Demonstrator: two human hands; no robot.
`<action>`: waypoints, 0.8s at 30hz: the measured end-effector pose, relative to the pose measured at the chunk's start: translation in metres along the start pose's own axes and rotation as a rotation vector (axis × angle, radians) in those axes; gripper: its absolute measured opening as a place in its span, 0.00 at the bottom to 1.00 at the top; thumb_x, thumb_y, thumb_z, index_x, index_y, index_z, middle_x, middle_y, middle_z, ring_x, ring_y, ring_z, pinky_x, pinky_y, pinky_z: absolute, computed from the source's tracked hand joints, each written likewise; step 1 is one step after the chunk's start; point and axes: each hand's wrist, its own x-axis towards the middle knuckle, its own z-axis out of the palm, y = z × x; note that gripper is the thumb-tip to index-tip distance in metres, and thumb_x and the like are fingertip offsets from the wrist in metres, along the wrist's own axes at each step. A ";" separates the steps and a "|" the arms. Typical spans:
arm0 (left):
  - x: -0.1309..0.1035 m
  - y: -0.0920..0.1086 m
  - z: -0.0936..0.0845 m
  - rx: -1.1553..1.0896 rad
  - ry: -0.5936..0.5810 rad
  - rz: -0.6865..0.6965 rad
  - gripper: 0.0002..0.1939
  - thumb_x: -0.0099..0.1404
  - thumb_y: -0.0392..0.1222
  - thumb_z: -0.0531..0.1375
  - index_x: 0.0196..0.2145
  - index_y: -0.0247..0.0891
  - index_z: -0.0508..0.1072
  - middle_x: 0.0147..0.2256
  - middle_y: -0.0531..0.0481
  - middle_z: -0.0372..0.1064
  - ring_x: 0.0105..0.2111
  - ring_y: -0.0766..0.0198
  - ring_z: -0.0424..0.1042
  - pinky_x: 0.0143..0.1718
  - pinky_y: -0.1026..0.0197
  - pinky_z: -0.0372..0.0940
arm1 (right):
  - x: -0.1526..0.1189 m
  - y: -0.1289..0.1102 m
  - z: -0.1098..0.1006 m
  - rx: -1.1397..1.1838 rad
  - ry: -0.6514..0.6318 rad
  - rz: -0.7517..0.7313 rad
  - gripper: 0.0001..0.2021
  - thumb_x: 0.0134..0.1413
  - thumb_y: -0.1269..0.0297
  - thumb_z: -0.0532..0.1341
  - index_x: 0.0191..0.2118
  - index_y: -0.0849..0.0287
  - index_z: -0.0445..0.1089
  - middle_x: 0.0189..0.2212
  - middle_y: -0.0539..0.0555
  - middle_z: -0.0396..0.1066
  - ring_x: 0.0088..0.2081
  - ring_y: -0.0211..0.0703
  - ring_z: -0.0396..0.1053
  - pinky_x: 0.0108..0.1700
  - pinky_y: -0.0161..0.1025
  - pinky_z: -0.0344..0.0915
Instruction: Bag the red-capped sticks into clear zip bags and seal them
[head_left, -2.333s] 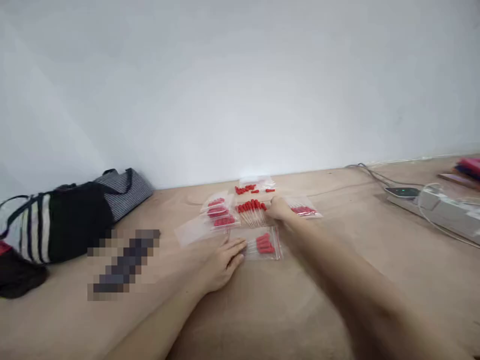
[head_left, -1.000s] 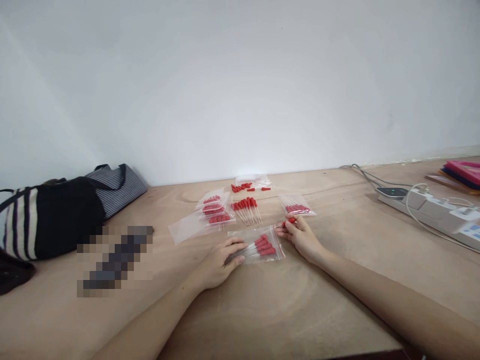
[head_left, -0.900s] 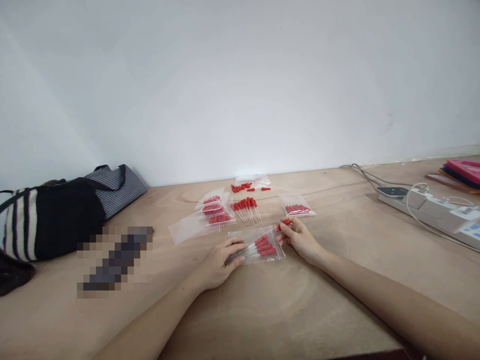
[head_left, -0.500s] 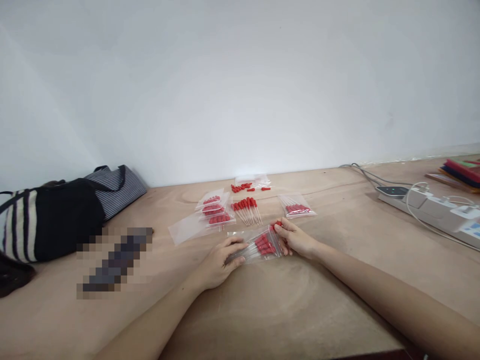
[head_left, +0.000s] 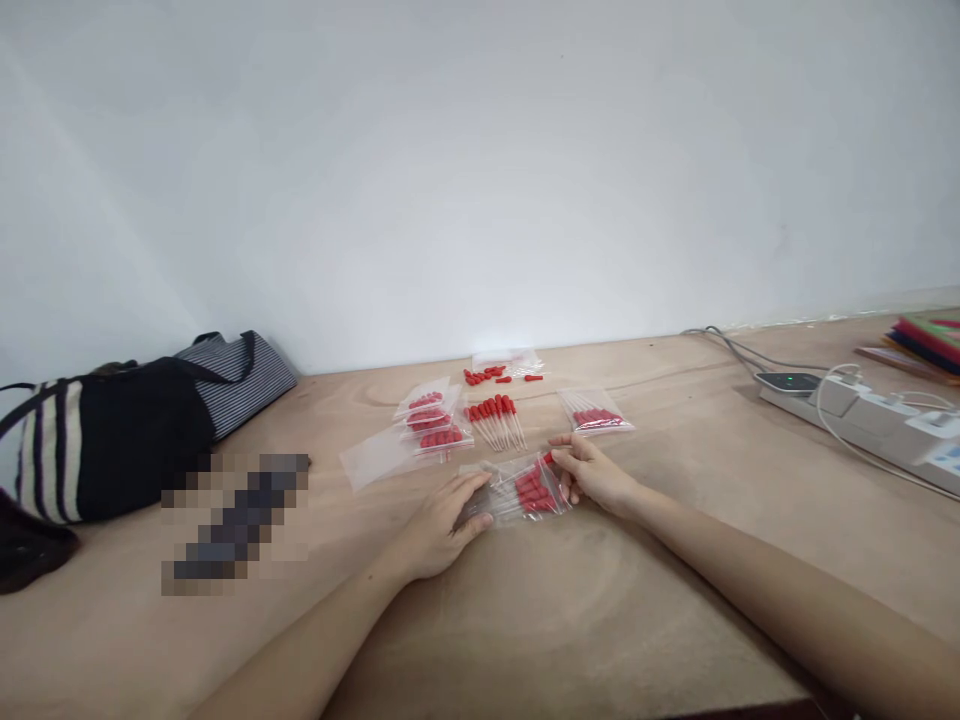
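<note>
A clear zip bag [head_left: 504, 512] lies on the table, with several droppers [head_left: 533, 491] inside, their red rubber bulbs toward the bag's right end. My left hand [head_left: 444, 520] grips the bag's left end, thumb and fingers around its edge. At the right end, my right hand [head_left: 589, 474] pinches the red bulb of another dropper [head_left: 548, 457], whose tube runs into the bag. A fanned row of loose droppers [head_left: 496, 420] lies just beyond the bag. Farther right is a filled bag of droppers [head_left: 596, 411].
Overlapping bags of red bulbs [head_left: 431, 420] lie to the left of the loose droppers. More loose red bulbs [head_left: 484, 375] lie near the wall. A power strip [head_left: 862, 410] with cables stands at the right, and a black cloth bag [head_left: 142, 440] at the left.
My right hand has shifted slightly left and down with the dropper, whose bulb sits closer to the bag's other bulbs. My left hand stays on the bag.
</note>
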 end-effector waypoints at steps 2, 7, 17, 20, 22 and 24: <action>0.000 0.000 0.000 0.008 -0.003 -0.003 0.21 0.63 0.44 0.51 0.53 0.40 0.56 0.54 0.47 0.55 0.53 0.58 0.55 0.53 0.52 0.51 | 0.000 0.002 0.001 -0.077 0.024 -0.048 0.06 0.51 0.64 0.54 0.32 0.58 0.54 0.11 0.39 0.58 0.09 0.29 0.56 0.09 0.25 0.49; 0.001 0.001 0.000 0.016 -0.009 -0.002 0.21 0.63 0.44 0.50 0.53 0.41 0.56 0.54 0.47 0.56 0.52 0.58 0.56 0.53 0.53 0.52 | 0.003 0.006 0.005 -0.125 0.025 -0.105 0.09 0.46 0.60 0.57 0.27 0.60 0.57 0.09 0.41 0.59 0.09 0.29 0.56 0.09 0.24 0.50; 0.000 0.003 -0.001 0.012 -0.009 -0.010 0.21 0.63 0.43 0.50 0.53 0.39 0.56 0.54 0.47 0.56 0.52 0.58 0.56 0.53 0.53 0.52 | 0.006 -0.002 0.006 -0.209 0.034 0.003 0.04 0.44 0.67 0.59 0.28 0.62 0.64 0.10 0.43 0.61 0.08 0.27 0.55 0.08 0.24 0.48; 0.001 0.002 -0.002 0.009 -0.004 0.007 0.21 0.62 0.44 0.50 0.53 0.40 0.57 0.53 0.47 0.56 0.52 0.58 0.56 0.53 0.53 0.52 | 0.011 -0.001 0.004 -0.224 0.017 -0.017 0.06 0.42 0.66 0.62 0.27 0.61 0.64 0.11 0.42 0.61 0.10 0.27 0.56 0.10 0.24 0.51; 0.001 0.001 -0.002 0.014 -0.008 0.018 0.21 0.62 0.44 0.50 0.53 0.41 0.57 0.53 0.48 0.56 0.52 0.57 0.56 0.53 0.52 0.52 | 0.015 -0.001 0.001 -0.229 -0.001 -0.053 0.08 0.39 0.66 0.63 0.26 0.61 0.63 0.13 0.42 0.62 0.12 0.27 0.57 0.12 0.25 0.54; 0.002 0.000 -0.001 0.023 -0.014 0.022 0.20 0.63 0.45 0.50 0.53 0.41 0.57 0.54 0.48 0.55 0.53 0.58 0.55 0.53 0.53 0.51 | 0.020 -0.001 -0.004 -0.248 -0.065 -0.078 0.10 0.37 0.64 0.64 0.25 0.60 0.62 0.15 0.43 0.64 0.12 0.26 0.57 0.12 0.25 0.55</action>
